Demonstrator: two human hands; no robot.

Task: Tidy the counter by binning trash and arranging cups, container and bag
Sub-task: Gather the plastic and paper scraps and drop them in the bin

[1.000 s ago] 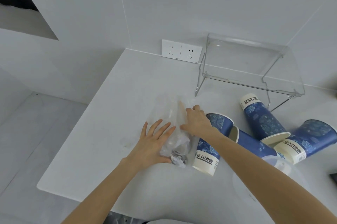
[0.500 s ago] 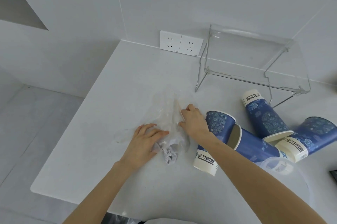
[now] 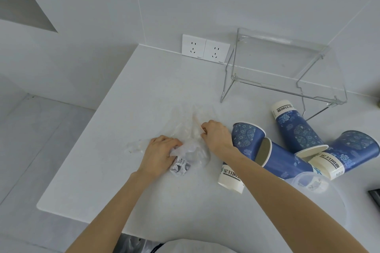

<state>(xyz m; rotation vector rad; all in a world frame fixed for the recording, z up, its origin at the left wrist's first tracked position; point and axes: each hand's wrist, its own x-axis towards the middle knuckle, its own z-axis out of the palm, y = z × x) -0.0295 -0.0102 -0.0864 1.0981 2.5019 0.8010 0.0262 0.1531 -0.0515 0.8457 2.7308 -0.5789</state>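
A clear plastic bag (image 3: pixel 190 139) lies crumpled on the white counter (image 3: pixel 127 96), with a wad of printed paper (image 3: pixel 180 167) at its near end. My left hand (image 3: pixel 159 155) is closed on the bag's near part beside the wad. My right hand (image 3: pixel 216 136) pinches the bag's right edge. Several blue patterned paper cups lie tipped over to the right: one (image 3: pixel 238 154) just beside my right wrist, another (image 3: pixel 285 161) behind my forearm, two more (image 3: pixel 296 127) (image 3: pixel 347 152) further right. A clear round container (image 3: pixel 312 183) sits near my right forearm.
A clear acrylic shelf stand (image 3: pixel 287 71) stands at the back right against the wall, next to a double wall socket (image 3: pixel 205 49). The counter ends at the left and near edges, with floor below. A bin bag (image 3: pixel 133 242) shows under the near edge. A dark object (image 3: pixel 375 197) pokes in at far right.
My left hand went from flat with fingers spread to curled around the bag's near end. The bag has bunched up around the paper wad. My right hand stayed on the bag's right edge.
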